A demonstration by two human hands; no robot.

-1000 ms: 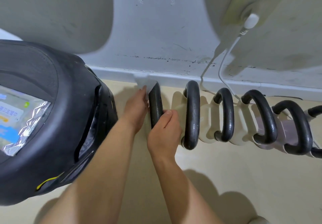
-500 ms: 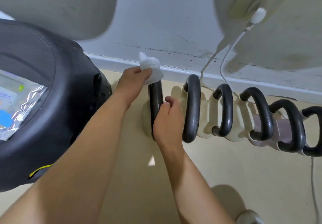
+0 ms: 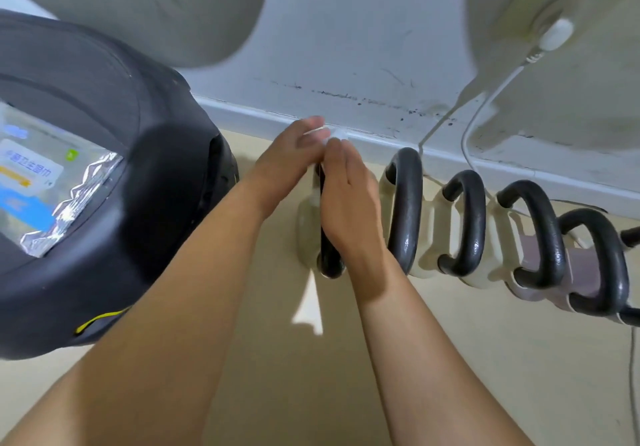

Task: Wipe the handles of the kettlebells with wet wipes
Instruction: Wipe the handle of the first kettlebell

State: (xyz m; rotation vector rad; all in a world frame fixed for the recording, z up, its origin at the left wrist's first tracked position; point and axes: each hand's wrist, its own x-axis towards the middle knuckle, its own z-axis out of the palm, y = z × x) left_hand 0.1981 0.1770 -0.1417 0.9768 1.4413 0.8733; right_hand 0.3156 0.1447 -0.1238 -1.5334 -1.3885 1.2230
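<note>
Several kettlebells with pale bodies and black loop handles stand in a row on the floor along the wall. Both my hands are over the leftmost kettlebell's handle (image 3: pixel 327 255), and only its lower end shows. My left hand (image 3: pixel 291 158) pinches a small white wet wipe (image 3: pixel 337 134) above the top of that handle. My right hand (image 3: pixel 346 199) reaches up over the handle, its fingertips meeting the wipe from the right; its thumb is hidden. The second handle (image 3: pixel 405 210) stands just right of my right hand, untouched.
A large black rounded object (image 3: pixel 114 175) fills the left, with a foil wet-wipe pack (image 3: pixel 45 182) lying on it. A white plug (image 3: pixel 556 35) sits in a wall socket and its cable (image 3: pixel 467 140) hangs down behind the kettlebells. Beige floor lies in front.
My right hand has let go of the leftmost handle and risen to the wipe. My left hand with the wipe has come down a little toward it, so both hands now meet.
</note>
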